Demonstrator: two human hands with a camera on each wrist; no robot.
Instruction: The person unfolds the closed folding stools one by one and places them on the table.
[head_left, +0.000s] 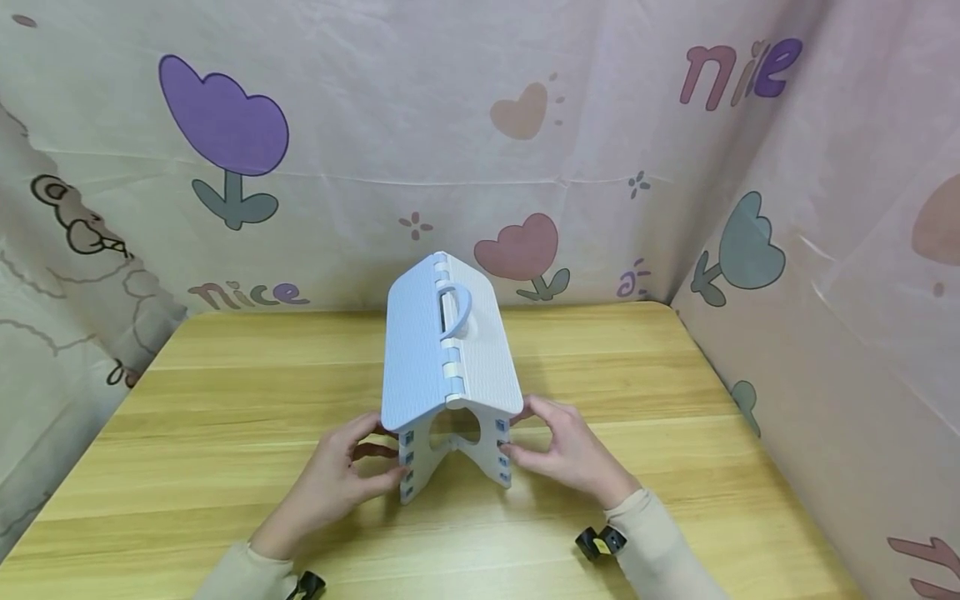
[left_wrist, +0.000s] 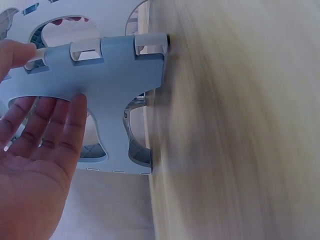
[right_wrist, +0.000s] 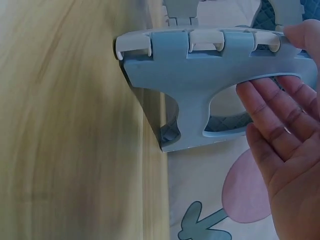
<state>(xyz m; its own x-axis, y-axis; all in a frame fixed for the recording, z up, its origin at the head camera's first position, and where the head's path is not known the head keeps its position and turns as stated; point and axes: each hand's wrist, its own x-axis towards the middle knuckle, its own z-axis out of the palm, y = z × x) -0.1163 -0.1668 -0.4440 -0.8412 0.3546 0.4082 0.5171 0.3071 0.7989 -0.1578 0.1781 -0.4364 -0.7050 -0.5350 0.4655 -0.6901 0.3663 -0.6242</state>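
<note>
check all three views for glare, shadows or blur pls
Head view: pale glare on the near part of the tabletop, soft shadow around the foot of the folding stool; left wrist view: wood grain looks soft and smeared, the stool's edges clearer; right wrist view: grain again soft, a dark band of shade where the stool meets the tabletop.

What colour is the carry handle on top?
Light blue; the handle shows best in the head view.

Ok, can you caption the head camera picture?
Left fingers and right fingers hold a half-folded blue-and-white stool on a wooden table.
</note>
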